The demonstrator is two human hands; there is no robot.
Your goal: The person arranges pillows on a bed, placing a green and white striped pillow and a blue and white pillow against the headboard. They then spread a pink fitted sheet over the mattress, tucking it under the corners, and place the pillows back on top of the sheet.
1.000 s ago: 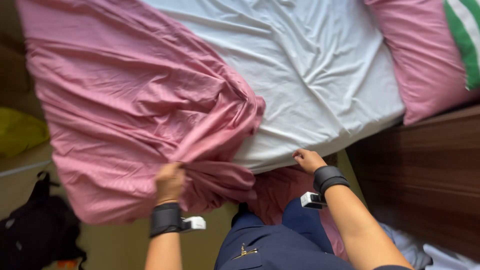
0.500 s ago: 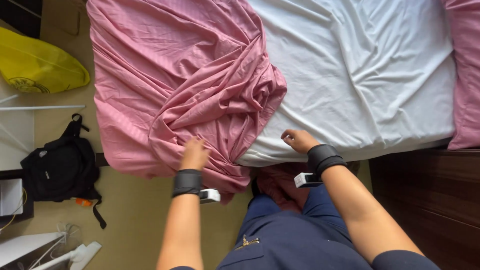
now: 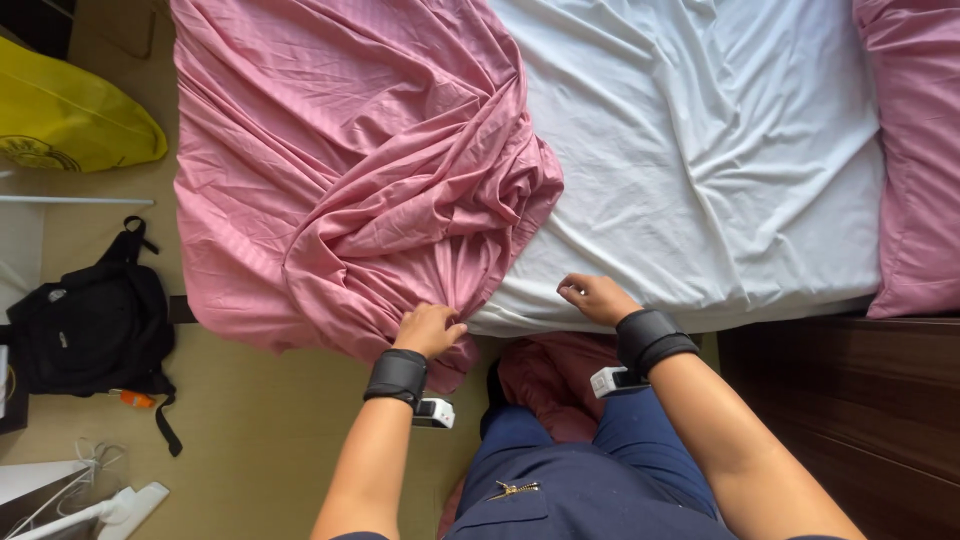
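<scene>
Faintly striped pink cotton sheet (image 3: 350,170) at left, plain white fitted sheet (image 3: 700,160) right, yellow plastic bag (image 3: 70,120) far left.

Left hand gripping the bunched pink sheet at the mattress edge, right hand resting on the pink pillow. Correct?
Not quite. The head view shows the right hand on the white sheet, well clear of the pink pillow. The left hand does grip the bunched pink sheet.
</scene>
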